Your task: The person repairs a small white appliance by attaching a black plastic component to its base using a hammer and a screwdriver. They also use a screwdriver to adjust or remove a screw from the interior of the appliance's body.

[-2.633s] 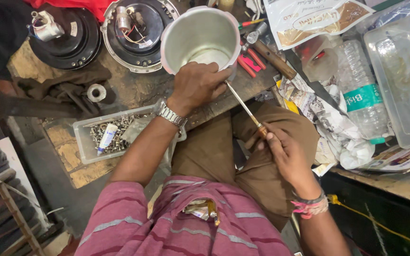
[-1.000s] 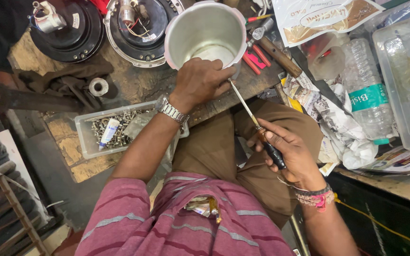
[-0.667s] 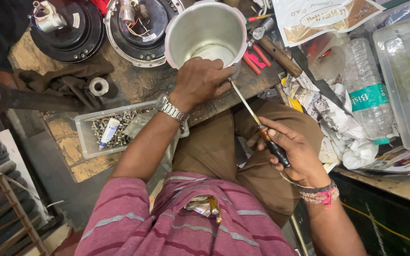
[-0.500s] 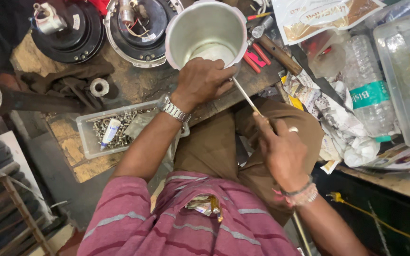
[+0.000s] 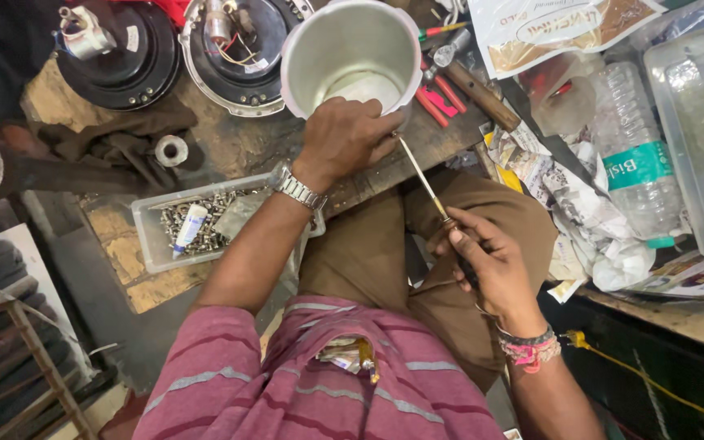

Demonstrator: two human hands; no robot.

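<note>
Now the left hand (image 5: 345, 134) grips the pot (image 5: 352, 55); the right hand (image 5: 490, 265) holds the screwdriver (image 5: 427, 183).

The single head-worn camera is looking steeply down from close above the person's chest, taking in both forearms, the lap and the cluttered workbench (image 5: 238, 151) ahead.

Matt grey metal pot (image 5: 352, 53); worn, rough wooden bench (image 5: 238, 147).

The left hand (image 5: 348, 134) reaches forward on an outstretched arm, fingers curled in a grip, while the right hand (image 5: 490, 265) sits nearer the body, elbow bent, fingers closed in a fist-like grip.
</note>
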